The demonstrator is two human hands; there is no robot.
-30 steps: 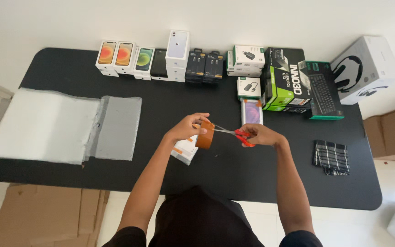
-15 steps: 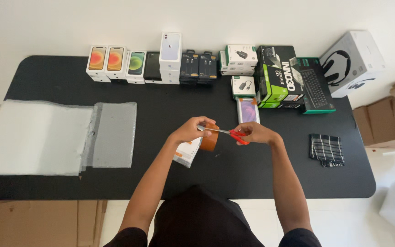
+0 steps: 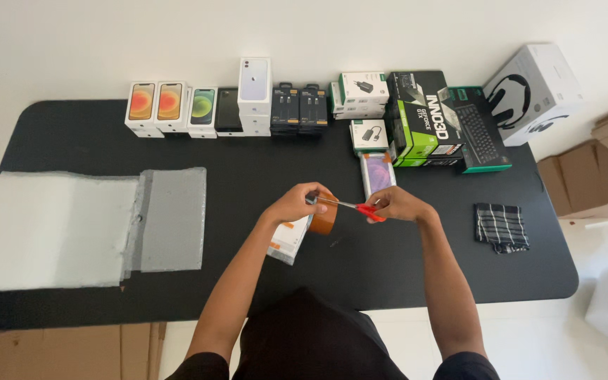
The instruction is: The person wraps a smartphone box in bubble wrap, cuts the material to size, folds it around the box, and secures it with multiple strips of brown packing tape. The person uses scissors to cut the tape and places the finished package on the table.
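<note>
left hand (image 3: pixel 295 204): closed around the brown tape roll (image 3: pixel 324 217), above the small box (image 3: pixel 287 240)
right hand (image 3: pixel 397 205): clamped on red-handled scissors (image 3: pixel 360 208)
scissors: long axis level, blades pointing left at the tape roll, meeting it
nearer hand: left

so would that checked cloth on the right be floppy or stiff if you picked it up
The checked cloth looks floppy: it lies folded flat with uneven, rumpled edges. It is probably light for its size, and unlikely to roll or tip on the black table.
</note>
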